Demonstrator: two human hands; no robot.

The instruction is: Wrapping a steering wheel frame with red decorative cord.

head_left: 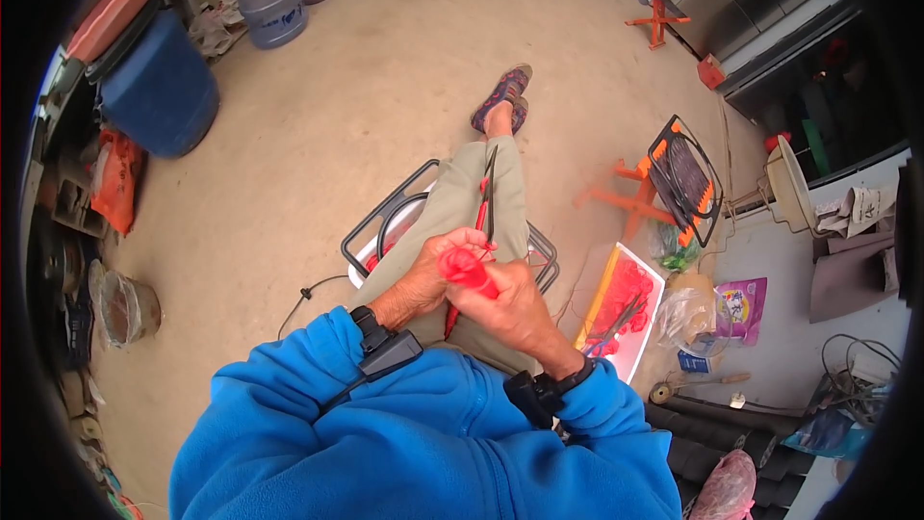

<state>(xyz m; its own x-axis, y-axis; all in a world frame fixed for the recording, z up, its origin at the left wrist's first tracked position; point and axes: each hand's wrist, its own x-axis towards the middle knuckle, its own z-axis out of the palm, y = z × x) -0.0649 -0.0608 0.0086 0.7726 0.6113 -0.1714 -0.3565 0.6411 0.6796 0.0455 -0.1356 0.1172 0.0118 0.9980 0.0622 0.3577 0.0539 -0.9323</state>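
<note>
Sandy concrete floor [385,87] is stretching away from a seated person in a blue fleece, one leg extended toward the far side. Over the lap, the left hand [423,279] and right hand [510,303] are meeting, both grips clamped together on a small red piece [467,268]. A long dark tool with red handles [486,202] is rising from between the hands. To the right, a white tray of red pieces [626,308] is lying near an orange rack [685,181]. A blue barrel [159,87] is standing far left.
</note>
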